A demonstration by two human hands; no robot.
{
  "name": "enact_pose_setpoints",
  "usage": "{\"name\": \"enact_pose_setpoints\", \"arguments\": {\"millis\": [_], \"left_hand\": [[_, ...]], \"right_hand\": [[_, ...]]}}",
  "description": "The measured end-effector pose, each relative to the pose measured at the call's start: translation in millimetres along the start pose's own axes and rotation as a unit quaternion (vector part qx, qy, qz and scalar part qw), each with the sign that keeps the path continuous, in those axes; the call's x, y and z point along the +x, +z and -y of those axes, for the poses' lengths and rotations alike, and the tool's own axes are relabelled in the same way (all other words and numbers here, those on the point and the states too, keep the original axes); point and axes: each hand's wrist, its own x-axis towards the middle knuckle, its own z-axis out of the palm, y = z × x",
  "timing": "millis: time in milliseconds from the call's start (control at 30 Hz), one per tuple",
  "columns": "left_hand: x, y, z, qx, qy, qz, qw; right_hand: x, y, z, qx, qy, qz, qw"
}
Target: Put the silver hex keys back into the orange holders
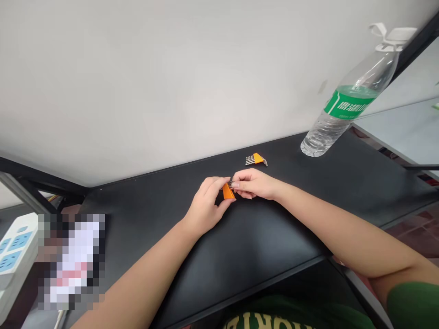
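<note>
Between thumb and fingers, my left hand (208, 205) grips an orange hex key holder (228, 191) over the black table. My right hand (253, 183) is closed in a pinch at the holder's right side, on thin dark metal that looks like a hex key (230, 184); the fingers cover most of it. Farther back on the table lies a second hex key set (258, 158), an orange holder with several silver keys sticking out to the left and bent ends at the right.
A large water bottle (353, 103) with a green label stands at the back right by the white wall (171, 82). On the left are a white power strip (17, 246) and a pixelated, phone-like object (77, 256) with a cable. The black table's (274, 242) front edge is close to my body.
</note>
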Motion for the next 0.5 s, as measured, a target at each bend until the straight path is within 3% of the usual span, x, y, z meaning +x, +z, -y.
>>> {"name": "enact_pose_setpoints", "arguments": {"millis": [167,267,367,433,500], "left_hand": [[-0.6,-1.0,-1.2,-0.038,0.005,0.01,0.999],[-1.0,0.0,0.2,-0.04,-0.005,0.006,0.999],[-0.3,1.7,0.9,-0.02,-0.019,-0.007,1.0],[0.6,2.5,1.0,-0.001,-0.024,-0.014,1.0],[1.5,2.7,2.1,0.022,-0.029,-0.018,0.999]], "right_hand": [[3.7,-2.2,-7.3,0.059,-0.002,0.029,0.998],[2.2,2.0,-2.8,-0.064,-0.039,-0.03,0.997],[-1.6,10.2,4.8,-0.216,-0.124,-0.11,0.962],[-3.2,15.0,8.1,-0.24,-0.139,-0.135,0.951],[-2.9,16.7,8.5,-0.202,-0.101,-0.143,0.964]]}}
